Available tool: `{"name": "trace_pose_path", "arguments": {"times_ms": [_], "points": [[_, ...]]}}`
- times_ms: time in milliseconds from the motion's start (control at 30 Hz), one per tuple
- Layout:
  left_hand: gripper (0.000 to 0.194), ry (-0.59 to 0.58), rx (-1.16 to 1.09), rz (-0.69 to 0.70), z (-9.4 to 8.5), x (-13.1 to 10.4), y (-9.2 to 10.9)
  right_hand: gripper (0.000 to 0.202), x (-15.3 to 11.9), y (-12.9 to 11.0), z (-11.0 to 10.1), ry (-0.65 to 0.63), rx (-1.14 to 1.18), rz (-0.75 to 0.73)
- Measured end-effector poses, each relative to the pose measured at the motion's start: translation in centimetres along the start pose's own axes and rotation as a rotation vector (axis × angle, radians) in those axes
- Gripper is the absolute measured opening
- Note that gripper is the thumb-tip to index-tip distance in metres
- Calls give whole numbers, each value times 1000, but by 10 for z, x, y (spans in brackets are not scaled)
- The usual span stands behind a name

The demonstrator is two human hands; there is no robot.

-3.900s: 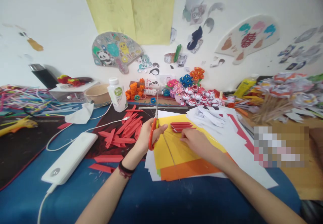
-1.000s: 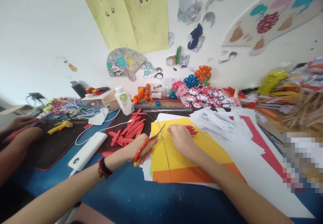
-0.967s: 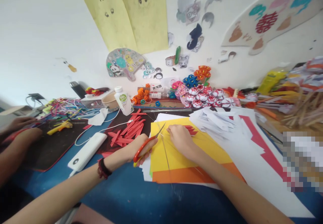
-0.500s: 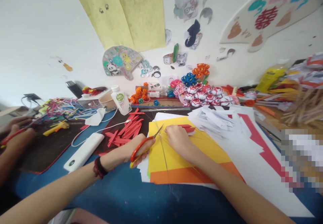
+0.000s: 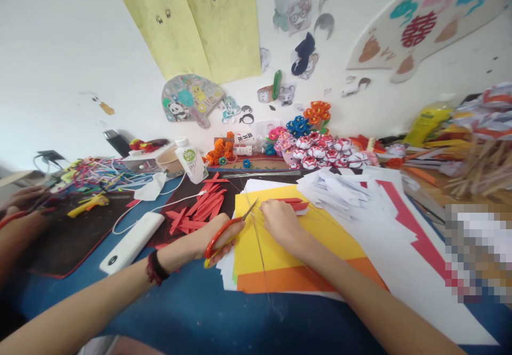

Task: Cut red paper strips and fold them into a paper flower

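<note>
My left hand (image 5: 215, 228) is wrapped round a pair of scissors (image 5: 250, 211) with orange and yellow handles. The blade tips point up and to the right, just short of my right fingertips. My right hand (image 5: 278, 219) is closed in a pinch above a yellow paper sheet (image 5: 288, 248). What its fingers grip is hidden. Red folded paper strips (image 5: 294, 203) show behind this hand, and I cannot tell whether it holds them. Thin wires (image 5: 260, 245) cross the yellow sheet below the scissors' tips.
Red paper strips (image 5: 206, 208) are heaped left of the yellow sheet. A white power bank (image 5: 134, 243) and a white bottle (image 5: 191, 160) stand to the left. White strips (image 5: 336, 190) and paper flowers (image 5: 320, 150) lie at the back. Another person's hand (image 5: 24, 232) is at far left.
Both my hands stay nearly in place, with the scissors still in the left. The other person's hand at far left has shifted further left.
</note>
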State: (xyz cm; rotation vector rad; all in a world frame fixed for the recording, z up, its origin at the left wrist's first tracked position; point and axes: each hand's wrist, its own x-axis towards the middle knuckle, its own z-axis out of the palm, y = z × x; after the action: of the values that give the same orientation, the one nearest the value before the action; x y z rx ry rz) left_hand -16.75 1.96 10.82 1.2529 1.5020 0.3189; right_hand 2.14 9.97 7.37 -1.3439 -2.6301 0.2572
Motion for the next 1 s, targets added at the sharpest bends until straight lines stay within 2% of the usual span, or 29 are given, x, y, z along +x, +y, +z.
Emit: {"name": "trace_pose_path", "arguments": {"times_ms": [167,300,567,767,867,1000], "points": [[58,-9,-18,-20,0,2,-2,27,-2,-2,-5,-14,9,4],[61,37,0,-49,2,1,-1,26,-2,-2,-5,-20,12,10],[57,29,90,11,5,-7,14,27,-2,-3,-8,-32,13,18],[50,20,48,-2,3,-6,9,26,-3,-3,-8,-21,9,25],[53,33,52,17,2,-6,9,27,-5,-2,-8,-9,6,27],[57,19,77,-32,1,-9,16,26,-7,-1,-6,16,-3,39]]}}
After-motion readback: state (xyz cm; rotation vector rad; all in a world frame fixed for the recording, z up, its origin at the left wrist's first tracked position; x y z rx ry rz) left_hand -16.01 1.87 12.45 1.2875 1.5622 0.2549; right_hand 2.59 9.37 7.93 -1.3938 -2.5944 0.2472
